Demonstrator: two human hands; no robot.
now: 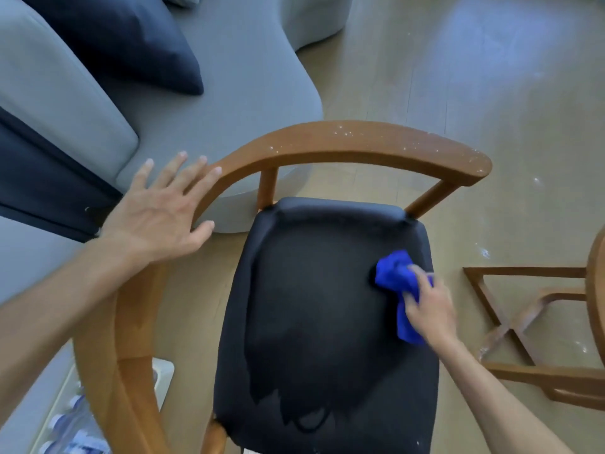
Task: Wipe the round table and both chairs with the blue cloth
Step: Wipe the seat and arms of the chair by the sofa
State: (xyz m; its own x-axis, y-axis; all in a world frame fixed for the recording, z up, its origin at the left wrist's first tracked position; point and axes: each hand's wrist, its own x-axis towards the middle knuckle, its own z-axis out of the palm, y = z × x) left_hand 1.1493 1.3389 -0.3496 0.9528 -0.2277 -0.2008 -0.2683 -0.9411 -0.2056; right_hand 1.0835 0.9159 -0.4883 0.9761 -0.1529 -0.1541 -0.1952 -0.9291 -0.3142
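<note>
One chair [314, 290] is under treatment: the blue cloth [397, 283] is bunched in the right hand [429, 309] and pressed on the right side of the dark seat. The left hand [160, 211] is spread flat against the curved rail, where pale specks remain. Only an edge of the round table [597, 296] is seen; its condition and the second chair's cannot be judged.

Chair [327, 145] is standing at centre on the floor [491, 77]. Sofa [229, 77] is lying behind and to its left, carrying a cushion [114, 37]. Table [597, 290] base is sitting to the right. Cloth [393, 270] is lying on the seat's right side under the right hand [429, 306]; left hand [160, 208] is resting on the curved backrest's left part.
</note>
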